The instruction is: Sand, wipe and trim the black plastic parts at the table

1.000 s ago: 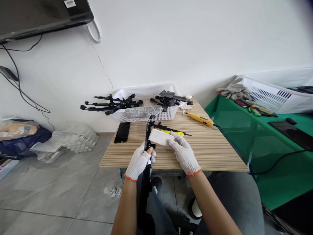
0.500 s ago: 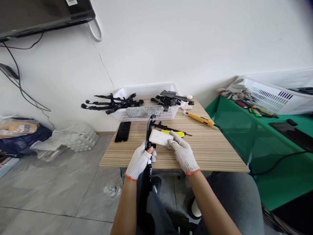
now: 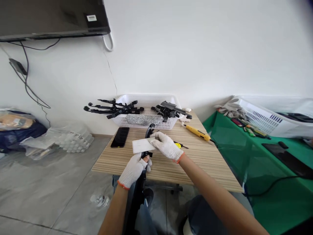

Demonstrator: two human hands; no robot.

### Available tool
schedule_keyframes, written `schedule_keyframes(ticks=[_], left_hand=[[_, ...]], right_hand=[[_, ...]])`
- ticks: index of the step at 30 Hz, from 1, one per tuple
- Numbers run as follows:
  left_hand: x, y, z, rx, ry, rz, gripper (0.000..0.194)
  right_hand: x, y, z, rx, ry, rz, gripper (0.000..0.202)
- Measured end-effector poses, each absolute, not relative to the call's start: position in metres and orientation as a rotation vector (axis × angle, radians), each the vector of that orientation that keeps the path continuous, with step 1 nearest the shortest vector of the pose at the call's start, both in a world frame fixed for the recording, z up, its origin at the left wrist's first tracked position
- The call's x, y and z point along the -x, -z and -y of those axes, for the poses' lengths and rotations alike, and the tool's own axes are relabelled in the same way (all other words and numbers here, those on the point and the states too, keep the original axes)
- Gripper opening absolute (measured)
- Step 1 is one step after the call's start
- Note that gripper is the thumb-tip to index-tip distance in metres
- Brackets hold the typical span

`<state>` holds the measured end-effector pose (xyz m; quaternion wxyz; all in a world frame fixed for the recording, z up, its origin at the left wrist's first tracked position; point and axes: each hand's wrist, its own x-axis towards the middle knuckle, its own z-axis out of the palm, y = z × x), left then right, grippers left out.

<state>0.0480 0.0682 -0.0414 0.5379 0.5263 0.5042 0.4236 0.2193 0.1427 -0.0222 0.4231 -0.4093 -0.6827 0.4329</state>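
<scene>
My left hand [image 3: 133, 170], in a white glove with an orange cuff, is closed around a long black plastic part [image 3: 149, 130] that stands up over the table's front edge. Its lower end runs down towards my legs. My right hand [image 3: 166, 147], gloved alike, pinches a white rectangular pad [image 3: 141, 145] by its right end. The pad lies across the upper stretch of the black part, just above my left hand; whether it presses on it I cannot tell. Behind my right hand a yellow utility knife [image 3: 178, 145] is mostly hidden.
A white plastic basket [image 3: 149, 97] holding more black parts [image 3: 168, 111] stands at the table's back. A black phone [image 3: 120, 137] lies left, a corded yellow tool [image 3: 198, 133] right. The green-covered table [image 3: 227, 153] carries another white basket [image 3: 260, 122] and gloves [image 3: 231, 111].
My right hand has moved left with the white pad, which now crosses the black part instead of lying to its right. My left hand keeps its hold. The view has shifted slightly.
</scene>
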Motion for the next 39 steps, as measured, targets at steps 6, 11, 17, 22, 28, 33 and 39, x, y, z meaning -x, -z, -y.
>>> schedule_keyframes(ticks=[6, 11, 17, 22, 28, 33, 39], left_hand=[[-0.049, 0.040, -0.065, -1.205, -1.013, -1.285, 0.042], [-0.050, 0.038, -0.063, -1.199, -1.023, -1.240, 0.041], [-0.051, 0.038, -0.064, -1.245, -1.028, -1.229, 0.051], [-0.050, 0.038, -0.060, -1.230, -1.050, -1.220, 0.055], [-0.052, 0.032, -0.058, -1.168, -1.066, -1.246, 0.063], [-0.054, 0.034, -0.060, -1.127, -1.072, -1.254, 0.065], [-0.055, 0.034, -0.060, -1.082, -1.080, -1.233, 0.063]], right_hand=[[-0.190, 0.039, -0.158, 0.873, -1.163, 1.522, 0.034], [-0.205, 0.040, -0.153, 0.925, -1.369, 1.669, 0.041], [-0.211, 0.035, -0.155, 0.954, -1.373, 1.698, 0.047], [-0.209, 0.037, -0.154, 0.943, -1.239, 1.424, 0.046], [-0.206, 0.045, -0.150, 0.947, -1.387, 1.531, 0.045], [-0.201, 0.050, -0.152, 0.981, -1.279, 1.443, 0.048], [-0.202, 0.048, -0.148, 0.947, -1.362, 1.468, 0.055]])
